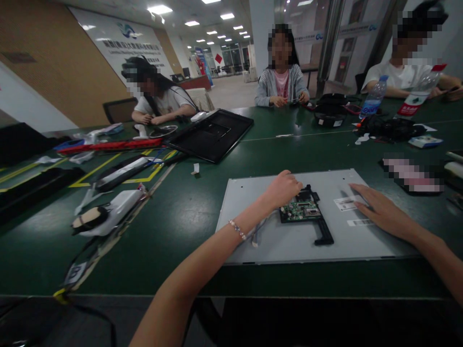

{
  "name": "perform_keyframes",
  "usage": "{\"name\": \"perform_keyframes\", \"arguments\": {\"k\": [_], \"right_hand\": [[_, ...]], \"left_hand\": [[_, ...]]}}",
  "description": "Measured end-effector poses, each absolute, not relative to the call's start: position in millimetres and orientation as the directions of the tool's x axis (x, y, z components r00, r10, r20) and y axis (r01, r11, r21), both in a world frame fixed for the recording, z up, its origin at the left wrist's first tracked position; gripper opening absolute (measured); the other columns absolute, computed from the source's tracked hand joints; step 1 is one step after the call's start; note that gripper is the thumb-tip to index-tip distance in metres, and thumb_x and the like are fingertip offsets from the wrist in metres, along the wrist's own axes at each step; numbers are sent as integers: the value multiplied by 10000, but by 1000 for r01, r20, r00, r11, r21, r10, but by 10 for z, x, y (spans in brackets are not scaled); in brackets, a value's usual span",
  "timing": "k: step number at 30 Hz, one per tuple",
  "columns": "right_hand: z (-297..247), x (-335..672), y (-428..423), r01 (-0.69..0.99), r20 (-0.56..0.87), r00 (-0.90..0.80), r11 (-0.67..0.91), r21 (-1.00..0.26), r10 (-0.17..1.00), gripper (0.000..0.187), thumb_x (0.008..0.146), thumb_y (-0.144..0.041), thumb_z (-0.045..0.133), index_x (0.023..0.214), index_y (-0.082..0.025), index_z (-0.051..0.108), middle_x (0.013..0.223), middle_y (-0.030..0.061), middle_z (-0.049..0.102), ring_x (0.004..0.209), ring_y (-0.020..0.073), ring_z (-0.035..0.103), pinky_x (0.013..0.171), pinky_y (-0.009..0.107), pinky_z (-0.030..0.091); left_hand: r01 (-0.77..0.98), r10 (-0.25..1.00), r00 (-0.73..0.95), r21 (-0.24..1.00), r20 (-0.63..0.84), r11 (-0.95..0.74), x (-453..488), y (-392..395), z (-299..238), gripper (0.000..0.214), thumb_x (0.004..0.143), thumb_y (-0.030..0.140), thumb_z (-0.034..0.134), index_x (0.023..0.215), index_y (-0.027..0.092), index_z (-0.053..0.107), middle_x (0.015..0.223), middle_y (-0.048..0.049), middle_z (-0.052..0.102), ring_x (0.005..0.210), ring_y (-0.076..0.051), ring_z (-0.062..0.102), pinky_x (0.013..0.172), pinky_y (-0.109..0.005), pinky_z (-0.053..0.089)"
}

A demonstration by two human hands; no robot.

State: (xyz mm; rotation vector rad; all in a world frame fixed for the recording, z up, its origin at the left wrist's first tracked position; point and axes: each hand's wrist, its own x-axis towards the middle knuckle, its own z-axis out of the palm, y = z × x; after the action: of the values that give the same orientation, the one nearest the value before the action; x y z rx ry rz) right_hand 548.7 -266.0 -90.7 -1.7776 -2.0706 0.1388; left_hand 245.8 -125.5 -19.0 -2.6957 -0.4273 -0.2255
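A silver metal display panel [242, 193] lies flat on the table in front of me. Near its middle sits a green circuit board [302, 211] in a black plastic bracket [324, 233]. My left hand [284, 189] is closed at the upper left of the board, fingers curled down; whatever they grip is hidden behind the knuckles. My right hand [383, 210] rests on the panel's right part with fingers stretched out, beside a white label [349, 203]. A thin greyish piece [255, 236] shows below my left wrist.
A black monitor frame [213, 135] lies beyond the panel to the left. A white device with a beige pad [108, 214] and cables lie at left. At right are a phone [412, 176], a blue-capped bottle [374, 99] and a red-capped bottle [421, 91]. Several people sit opposite.
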Motion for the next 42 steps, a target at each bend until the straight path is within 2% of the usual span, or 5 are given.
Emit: {"name": "perform_keyframes", "arguments": {"k": [15,27,30,35,42], "right_hand": [[-923,5495,-2646,924,231,-108,184,-334,967,609,956,-488,372,1474,-169,382,1481,154,463,1341,332,452,1119,545,355],[-904,5488,-2658,923,233,-94,172,-344,968,602,947,-493,382,1483,-219,381,1472,134,481,1326,357,469,1081,591,389],[-934,5507,-2651,926,231,-100,176,-334,968,610,949,-496,375,1479,-195,386,1480,138,471,1343,347,450,1102,569,373],[-976,5519,-2642,923,246,-108,189,-336,963,609,944,-485,383,1469,-176,403,1465,149,487,1338,342,458,1119,558,356],[-1019,5539,-2635,927,255,-111,193,-321,960,599,943,-482,389,1477,-210,382,1472,135,480,1341,339,454,1113,562,364]], "left_hand": [[375,343,924,-214,169,-902,2513,-1300,-271,151,881,139,554,807,145,685,845,-94,711,842,-212,658,799,-358,402],[536,545,787,117,287,-836,1982,-976,31,282,936,247,480,1090,160,700,1101,-71,721,1014,-196,659,919,-319,461],[676,672,664,120,328,-727,1536,-767,105,282,923,239,478,1102,176,687,1165,-73,693,1088,-210,621,985,-348,429],[953,854,191,116,484,-279,664,-451,2,409,854,137,505,1260,163,552,1378,-124,529,1267,-303,452,1056,-509,303],[987,941,42,129,337,-91,-109,-187,-248,461,814,186,604,1250,86,494,1274,-146,562,1113,-282,485,839,-351,393]]}}
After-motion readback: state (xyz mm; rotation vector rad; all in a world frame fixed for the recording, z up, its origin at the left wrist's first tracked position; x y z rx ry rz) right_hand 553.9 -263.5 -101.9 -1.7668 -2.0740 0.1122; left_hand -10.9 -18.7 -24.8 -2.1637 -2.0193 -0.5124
